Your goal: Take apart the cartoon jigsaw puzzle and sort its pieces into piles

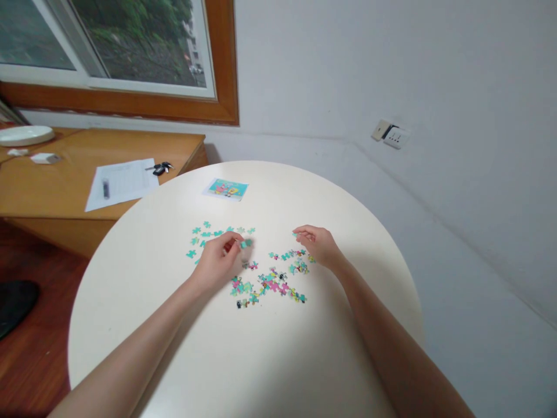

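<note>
My left hand (218, 255) is closed in a pinch on a teal jigsaw piece (244, 244), above the middle of the round table. Across a small gap, my right hand (319, 244) pinches another small teal jigsaw piece (295, 234) between thumb and fingers. Loose teal jigsaw pieces (206, 234) lie spread beyond and to the left of my left hand, partly hidden by it. Between my forearms lies a cluster of multicoloured jigsaw pieces (273, 284), some seemingly joined. A short row of pieces (287, 255) sits just left of my right hand.
A picture card (227, 189) with cartoon figures lies at the far side of the round white table (278, 371). On the wooden desk (87, 148) at left are a paper sheet (124, 183), keys (161, 168) and a white charger (44, 158). A wall borders the right.
</note>
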The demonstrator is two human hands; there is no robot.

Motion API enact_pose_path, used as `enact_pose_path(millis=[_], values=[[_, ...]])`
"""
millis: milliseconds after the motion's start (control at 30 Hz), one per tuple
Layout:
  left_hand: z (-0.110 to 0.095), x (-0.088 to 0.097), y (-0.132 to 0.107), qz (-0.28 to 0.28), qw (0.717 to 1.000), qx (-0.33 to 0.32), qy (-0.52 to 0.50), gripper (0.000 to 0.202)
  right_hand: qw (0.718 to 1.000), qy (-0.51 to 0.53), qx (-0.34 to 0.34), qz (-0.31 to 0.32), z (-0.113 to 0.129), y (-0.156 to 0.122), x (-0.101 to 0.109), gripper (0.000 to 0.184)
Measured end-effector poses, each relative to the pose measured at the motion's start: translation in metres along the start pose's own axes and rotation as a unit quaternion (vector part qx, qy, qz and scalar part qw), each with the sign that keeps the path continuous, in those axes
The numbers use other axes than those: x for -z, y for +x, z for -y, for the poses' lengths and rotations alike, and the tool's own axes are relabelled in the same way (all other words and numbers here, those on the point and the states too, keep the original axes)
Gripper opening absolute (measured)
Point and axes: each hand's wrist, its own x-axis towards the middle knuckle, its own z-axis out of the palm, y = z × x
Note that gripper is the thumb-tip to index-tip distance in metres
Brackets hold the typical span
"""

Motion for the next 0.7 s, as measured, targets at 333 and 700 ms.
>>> enact_pose_path(millis=[333,700], values=[[0.039,0.038,0.024,-0.164,0.983,0.051,-0.067,0.017,0.999,0.033,0.021,0.014,0.009,0.013,-0.029,0.021],[0.073,0.050,0.031,-0.211,0.973,0.088,-0.036,0.018,0.988,0.146,-0.027,0.042,0.043,0.075,-0.074,0.030]])
